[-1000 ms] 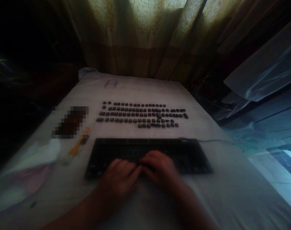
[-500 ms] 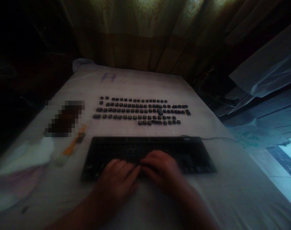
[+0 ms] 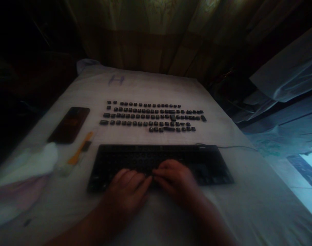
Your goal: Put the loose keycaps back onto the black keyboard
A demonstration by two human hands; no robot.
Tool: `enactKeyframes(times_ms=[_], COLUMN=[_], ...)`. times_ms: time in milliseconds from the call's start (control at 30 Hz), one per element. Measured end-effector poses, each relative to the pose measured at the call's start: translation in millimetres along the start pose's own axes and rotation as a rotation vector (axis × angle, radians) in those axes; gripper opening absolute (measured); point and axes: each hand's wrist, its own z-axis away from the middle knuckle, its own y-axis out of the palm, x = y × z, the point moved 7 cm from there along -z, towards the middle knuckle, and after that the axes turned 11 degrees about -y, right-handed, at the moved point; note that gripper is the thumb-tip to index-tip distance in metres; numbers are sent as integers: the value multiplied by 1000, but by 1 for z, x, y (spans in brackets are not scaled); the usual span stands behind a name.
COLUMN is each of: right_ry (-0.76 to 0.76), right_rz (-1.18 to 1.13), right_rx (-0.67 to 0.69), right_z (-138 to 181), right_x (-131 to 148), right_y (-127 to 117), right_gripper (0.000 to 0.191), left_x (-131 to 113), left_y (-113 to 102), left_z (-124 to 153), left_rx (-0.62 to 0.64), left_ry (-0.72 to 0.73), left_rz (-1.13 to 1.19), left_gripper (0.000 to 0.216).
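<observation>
Both hands rest on the near edge of a black keyboard [image 3: 159, 164] that lies across the white cloth-covered surface [image 3: 248, 198]. The left hand [image 3: 126, 191] sits at about 7 o'clock of the keyboard's middle, fingers curled down onto it; the right hand [image 3: 175, 177] is just beside it at about 5 o'clock, fingertips touching those of the left. The dim, blurred view does not show whether either hand pinches anything. At 12 o'clock from the keyboard, apart from it, loose keycaps [image 3: 152, 116] lie in tidy rows. At 10 o'clock lies a dark phone [image 3: 68, 124], with an orange-handled tool [image 3: 80, 150] between it and the keyboard. A thin cable [image 3: 235, 147] leaves the keyboard's far right corner toward 3 o'clock.
</observation>
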Motion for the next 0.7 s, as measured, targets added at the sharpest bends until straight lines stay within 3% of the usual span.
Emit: enactKeyframes(times_ms=[700], right_ry=[21], right_rz=[9], right_rx=[19], right_z=[-1], right_x=[-2], right_y=[4], right_gripper=[14], left_x=[1], left_y=[2], left_z=[1], left_rx=[-22], left_ry=[-54], left_rz=[53], left_gripper=[28])
